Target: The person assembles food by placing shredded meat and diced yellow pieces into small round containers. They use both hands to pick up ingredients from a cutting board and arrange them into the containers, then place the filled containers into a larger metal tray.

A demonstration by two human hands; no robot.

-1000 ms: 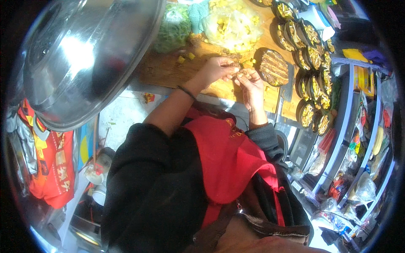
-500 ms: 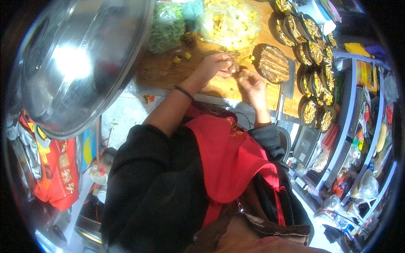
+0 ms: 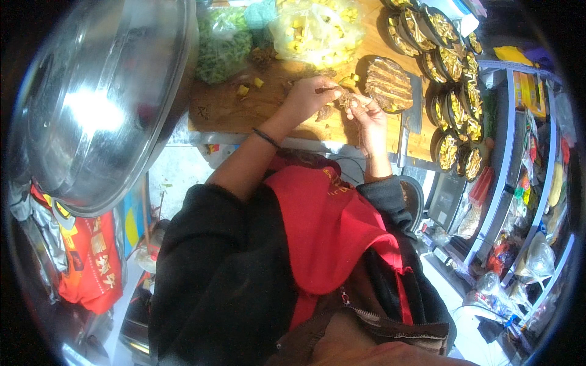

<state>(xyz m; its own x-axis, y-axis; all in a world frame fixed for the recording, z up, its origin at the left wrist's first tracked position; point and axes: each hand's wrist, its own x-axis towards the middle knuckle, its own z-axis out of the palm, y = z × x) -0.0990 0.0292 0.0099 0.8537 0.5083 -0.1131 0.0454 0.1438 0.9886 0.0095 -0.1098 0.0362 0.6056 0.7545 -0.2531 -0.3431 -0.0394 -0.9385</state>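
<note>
A small brown piece that looks like cooked meat [image 3: 345, 100] is pinched between my two hands over the wooden board [image 3: 235, 113]. My left hand [image 3: 305, 100] grips it from the left, fingers closed. From the right, the fingertips of my right hand [image 3: 370, 119] close on its other side. More brown scraps [image 3: 325, 112] lie on the wood under my left hand, partly hidden by it. Just beyond my right hand sits a dark round bowl topped with brown slices [image 3: 389, 83]. A flat cleaver blade [image 3: 415, 104] rests beside that bowl.
Several dark bowls filled with yellowish strips [image 3: 448, 149] crowd the board's right end. At the back are a clear bag of yellow cubes [image 3: 317, 33] and a bag of greens [image 3: 223, 55]. A large shiny metal dome [image 3: 116, 79] stands at left; shelving [image 3: 497, 177] is at right.
My right hand has moved up and in to meet the left, and its fingers now pinch the brown piece too. The whole view has shifted slightly.
</note>
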